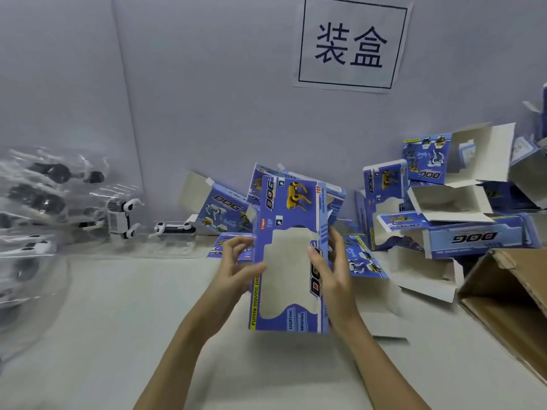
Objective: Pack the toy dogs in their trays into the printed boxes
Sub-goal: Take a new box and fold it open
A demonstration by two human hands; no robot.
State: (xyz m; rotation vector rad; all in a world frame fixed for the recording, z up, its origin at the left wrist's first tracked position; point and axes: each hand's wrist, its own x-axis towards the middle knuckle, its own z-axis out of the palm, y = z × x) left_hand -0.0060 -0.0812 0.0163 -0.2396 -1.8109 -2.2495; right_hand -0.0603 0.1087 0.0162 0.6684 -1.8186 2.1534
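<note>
Item in my hands: one blue printed box (291, 255), held upright above the counter (124, 335), window cut-out facing me. Legible print: "DOG", "FUNNY MOVING DOG", "LIGHTING", "MOVING", with a yellow dog picture at top. My left hand (236, 270) holds its left edge, thumb on the front, fingers loosely bent behind; my right hand (333, 267) grips the right edge. Further "DOG" boxes (461, 232) piled right. Toy dogs in clear trays (44, 208) stacked left. Wall sign (352, 44): "装盒". Brown carton (509, 294) far right.
</note>
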